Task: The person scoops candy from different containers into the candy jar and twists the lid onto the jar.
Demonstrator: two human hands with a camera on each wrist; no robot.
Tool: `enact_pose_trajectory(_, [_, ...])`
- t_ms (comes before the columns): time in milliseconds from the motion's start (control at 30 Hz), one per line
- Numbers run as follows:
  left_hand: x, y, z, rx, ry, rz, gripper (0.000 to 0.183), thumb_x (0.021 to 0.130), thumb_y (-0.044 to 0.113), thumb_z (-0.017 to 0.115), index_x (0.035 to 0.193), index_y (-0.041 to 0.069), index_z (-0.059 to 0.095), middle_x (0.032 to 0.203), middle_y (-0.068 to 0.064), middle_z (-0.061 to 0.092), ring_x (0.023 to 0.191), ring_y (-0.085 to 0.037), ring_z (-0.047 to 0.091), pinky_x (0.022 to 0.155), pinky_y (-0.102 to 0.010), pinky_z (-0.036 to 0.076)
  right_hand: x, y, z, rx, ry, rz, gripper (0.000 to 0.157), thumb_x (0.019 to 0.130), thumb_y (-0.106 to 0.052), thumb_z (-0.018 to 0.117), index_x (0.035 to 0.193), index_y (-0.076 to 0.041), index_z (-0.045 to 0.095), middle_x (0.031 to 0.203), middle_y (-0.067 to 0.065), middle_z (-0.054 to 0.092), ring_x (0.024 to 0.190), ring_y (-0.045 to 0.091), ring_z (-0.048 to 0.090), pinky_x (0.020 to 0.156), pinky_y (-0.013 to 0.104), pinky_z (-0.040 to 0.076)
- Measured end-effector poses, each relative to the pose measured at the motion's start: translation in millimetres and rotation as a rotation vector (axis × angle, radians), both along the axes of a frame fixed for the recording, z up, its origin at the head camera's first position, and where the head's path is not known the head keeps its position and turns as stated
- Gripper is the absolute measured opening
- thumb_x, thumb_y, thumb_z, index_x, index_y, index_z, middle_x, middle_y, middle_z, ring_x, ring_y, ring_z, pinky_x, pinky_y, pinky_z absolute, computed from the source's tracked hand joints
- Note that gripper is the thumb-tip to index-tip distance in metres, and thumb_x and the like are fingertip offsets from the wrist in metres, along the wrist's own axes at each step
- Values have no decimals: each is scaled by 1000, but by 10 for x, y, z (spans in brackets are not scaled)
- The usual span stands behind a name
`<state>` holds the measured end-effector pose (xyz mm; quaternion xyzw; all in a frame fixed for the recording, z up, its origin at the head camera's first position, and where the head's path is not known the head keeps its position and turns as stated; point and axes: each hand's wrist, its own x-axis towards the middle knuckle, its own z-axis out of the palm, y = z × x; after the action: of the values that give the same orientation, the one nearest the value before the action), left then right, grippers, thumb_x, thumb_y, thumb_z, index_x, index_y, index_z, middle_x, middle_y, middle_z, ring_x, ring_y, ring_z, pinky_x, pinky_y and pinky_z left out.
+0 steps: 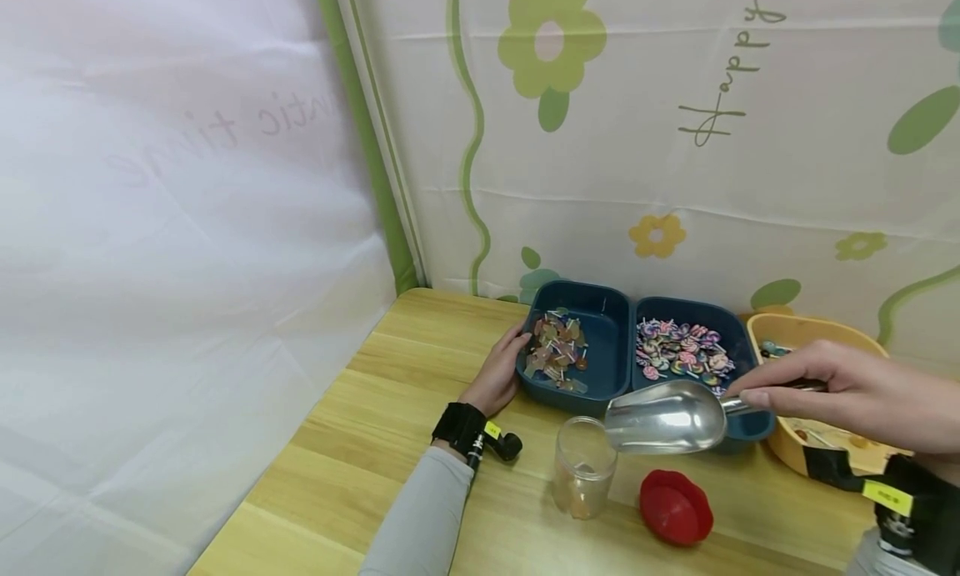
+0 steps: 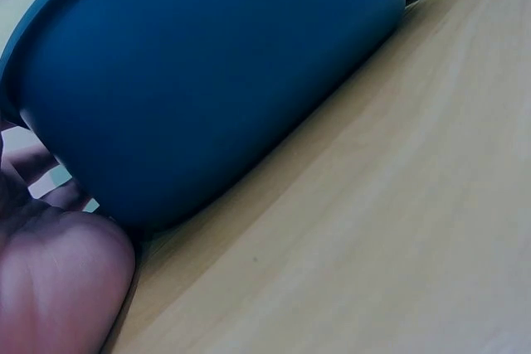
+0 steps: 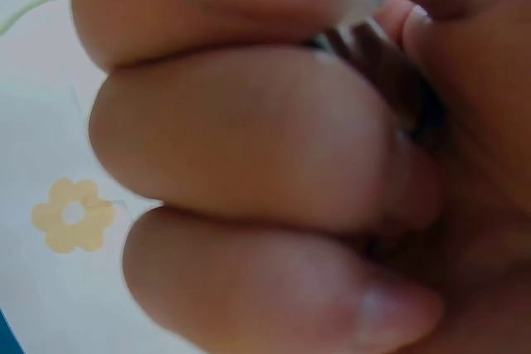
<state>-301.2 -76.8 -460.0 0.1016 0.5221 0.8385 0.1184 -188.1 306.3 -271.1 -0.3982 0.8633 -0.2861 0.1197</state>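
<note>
My right hand [image 1: 847,393] grips the handle of a shiny metal scoop [image 1: 667,418], its curled fingers [image 3: 249,138] filling the right wrist view. The scoop's mouth points left, beside the rim of a clear cup [image 1: 585,468] that has something orange near its bottom. My left hand [image 1: 498,372] holds the left side of a dark blue bin [image 1: 611,343], at its rim; the bin's outer wall [image 2: 216,80] fills much of the left wrist view. Small amber and greenish lollipop-shaped pieces [image 1: 557,347] lie in the bin's left part.
A second blue bin [image 1: 742,343] adjoins on the right, with colourful lollipop-shaped pieces [image 1: 682,347]. Further right, a yellow bin [image 1: 817,326] is partly behind my right hand. A red scalloped dish [image 1: 675,508] sits right of the cup. A printed curtain [image 1: 600,159] hangs behind the wooden table [image 1: 352,443].
</note>
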Motion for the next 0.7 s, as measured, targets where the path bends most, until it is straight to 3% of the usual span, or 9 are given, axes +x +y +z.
enact_pose_trajectory(200, [-2, 5, -2, -1, -9, 12, 47, 114, 20, 34, 160, 13, 35, 165, -11, 31, 151, -27, 30, 123, -46, 25, -7, -72, 2, 34, 97, -88, 35, 102, -3, 59, 128, -22, 74, 122, -11, 71, 104, 2, 65, 75, 21, 56])
enact_pose_trajectory(333, [-5, 3, -2, 2, -7, 8, 47, 114, 20, 34, 160, 13, 35, 165, -11, 30, 151, -27, 30, 123, -46, 25, -45, -198, 5, 65, 187, -176, 29, 102, -12, 63, 125, -25, 75, 112, -17, 71, 90, 0, 63, 68, 21, 51])
enact_pose_trajectory(533, [-9, 3, -4, 8, 0, 4, 48, 114, 19, 34, 161, 12, 33, 166, -12, 29, 151, -28, 30, 123, -46, 25, -201, -458, -43, 27, 96, -132, 25, 105, -16, 59, 124, -14, 75, 108, -9, 73, 82, 5, 63, 65, 25, 53])
enact_pose_trajectory(700, [-13, 6, -12, 11, 4, 9, 48, 114, 18, 34, 161, 11, 32, 165, -13, 30, 151, -28, 30, 123, -46, 25, -322, -629, -115, -18, 45, -78, 24, 106, -15, 57, 118, -15, 77, 102, -8, 71, 81, 10, 60, 64, 26, 52])
